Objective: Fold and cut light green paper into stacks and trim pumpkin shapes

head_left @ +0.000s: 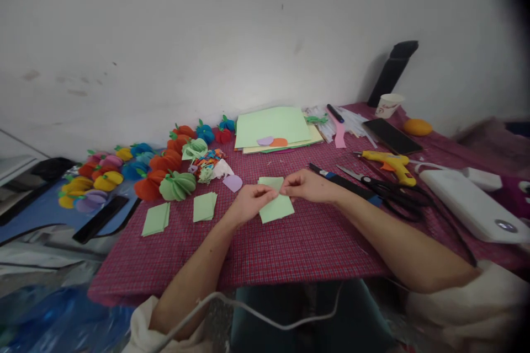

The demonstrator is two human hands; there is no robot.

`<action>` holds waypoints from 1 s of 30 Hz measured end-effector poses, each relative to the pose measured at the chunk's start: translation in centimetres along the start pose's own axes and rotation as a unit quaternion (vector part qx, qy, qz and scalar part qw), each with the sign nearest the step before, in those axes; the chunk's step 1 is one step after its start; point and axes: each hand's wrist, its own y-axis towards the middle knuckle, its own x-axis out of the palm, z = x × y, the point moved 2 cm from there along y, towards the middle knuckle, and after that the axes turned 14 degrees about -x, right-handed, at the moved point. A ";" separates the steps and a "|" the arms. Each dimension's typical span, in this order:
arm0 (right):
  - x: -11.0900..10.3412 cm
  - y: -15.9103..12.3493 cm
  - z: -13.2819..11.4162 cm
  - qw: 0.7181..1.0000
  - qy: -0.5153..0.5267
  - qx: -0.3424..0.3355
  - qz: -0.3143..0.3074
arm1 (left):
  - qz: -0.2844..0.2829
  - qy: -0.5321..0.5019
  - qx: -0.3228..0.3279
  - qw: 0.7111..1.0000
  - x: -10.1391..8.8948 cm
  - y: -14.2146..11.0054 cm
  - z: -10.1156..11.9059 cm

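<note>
My left hand and my right hand meet over a light green paper rectangle on the red checked tablecloth. Both hands pinch the top edge of that paper, fingers curled together. Part of a second green piece shows just behind the fingers. Two small stacks of green paper lie to the left of my left hand.
Colourful paper pumpkins line the left edge. Large green sheets lie at the back. Black scissors, a yellow glue gun, a phone, a paper cup and a white box sit to the right.
</note>
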 end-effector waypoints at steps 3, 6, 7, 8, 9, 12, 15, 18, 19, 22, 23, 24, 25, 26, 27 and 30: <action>0.2 -0.1 0.0 1.000 0.000 -0.008 -0.029 | -0.034 0.050 0.002 0.998 0.0 0.0 -0.5; -0.3 -0.2 -0.2 1.000 0.009 -0.004 -0.024 | -0.031 0.066 -0.001 0.997 -0.2 0.0 -0.5; -0.6 -0.2 -0.2 1.000 0.011 -0.001 -0.023 | -0.027 0.071 -0.001 0.997 -0.3 0.0 -0.4; -1.0 -0.2 -0.3 1.000 0.012 0.001 -0.024 | -0.027 0.076 -0.001 0.997 -0.5 -0.1 -0.2; -1.3 -0.3 -0.4 1.000 0.012 0.002 -0.029 | -0.030 0.080 0.000 0.996 -0.8 -0.2 -0.1; -2.4 -0.5 -0.9 0.999 0.015 0.003 -0.036 | -0.042 0.103 0.015 0.994 -1.8 -0.5 0.4; -3.2 -0.6 -1.2 0.999 0.016 0.010 -0.027 | -0.012 0.131 0.021 0.991 -3.0 -0.5 0.5; -3.2 -0.7 -1.2 0.999 0.013 0.010 -0.037 | 0.042 0.121 0.047 0.991 -3.3 -0.3 0.6; -3.0 -0.7 -1.2 0.999 0.009 0.007 -0.049 | 0.041 0.115 0.054 0.991 -2.9 -0.2 0.6; -2.3 -0.7 -1.1 0.996 -0.009 -0.003 -0.086 | -0.020 0.137 0.042 0.990 -1.3 -0.3 0.6; -2.1 -0.7 -1.1 0.996 -0.011 -0.004 -0.091 | -0.035 0.152 0.033 0.987 -0.7 -0.4 0.6; -2.0 -0.7 -1.1 0.996 -0.011 -0.005 -0.092 | -0.040 0.164 0.027 0.985 -0.3 -0.6 0.7; -1.9 -0.7 -1.1 0.996 -0.006 -0.005 -0.092 | -0.038 0.171 0.023 0.984 -0.1 -0.8 0.9; -1.8 -0.7 -1.1 0.996 0.000 -0.004 -0.092 | -0.031 0.174 0.021 0.984 0.0 -1.2 1.1; -1.7 -0.7 -1.1 0.996 0.008 -0.001 -0.092 | -0.022 0.174 0.021 0.984 0.0 -1.6 1.4; -1.7 -0.7 -1.0 0.995 0.032 0.011 -0.095 | 0.018 0.172 0.015 0.985 -1.0 -3.2 1.9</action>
